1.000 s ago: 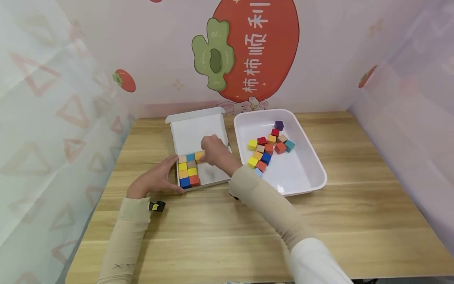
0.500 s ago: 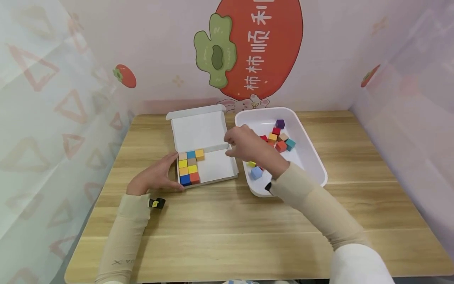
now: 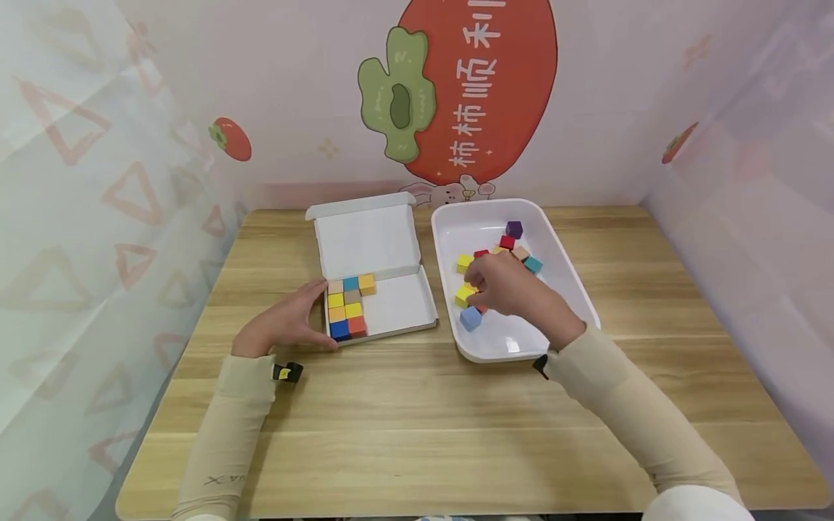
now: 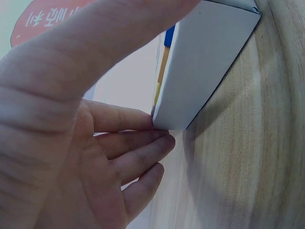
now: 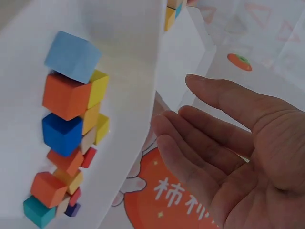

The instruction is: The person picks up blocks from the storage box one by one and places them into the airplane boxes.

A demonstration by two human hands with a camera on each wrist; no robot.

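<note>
**The right hand has left the box and stands over the tray**

The orange-yellow cube point(image 3: 367, 284), which the right hand point(image 3: 504, 284) was touching a second ago, lies in the white box point(image 3: 400, 307), third in the row nearest the lid. It counts as placed and released: nine cubes now sit in the box, two columns of four plus this one, with bare floor to their right. The box lies near the surface's far edge, toward the far left corner, lid folded back. The left hand point(image 3: 283, 322) has stayed at its left side, fingers extended, thumb at the near corner. The right hand has travelled to the white tray point(image 3: 521, 339), right of the far edge's middle; its thumb and fingers stand moderately apart with nothing between them. Loose cubes remain there, from light blue cube point(image 3: 471, 318) to purple cube point(image 3: 514, 229).
</note>
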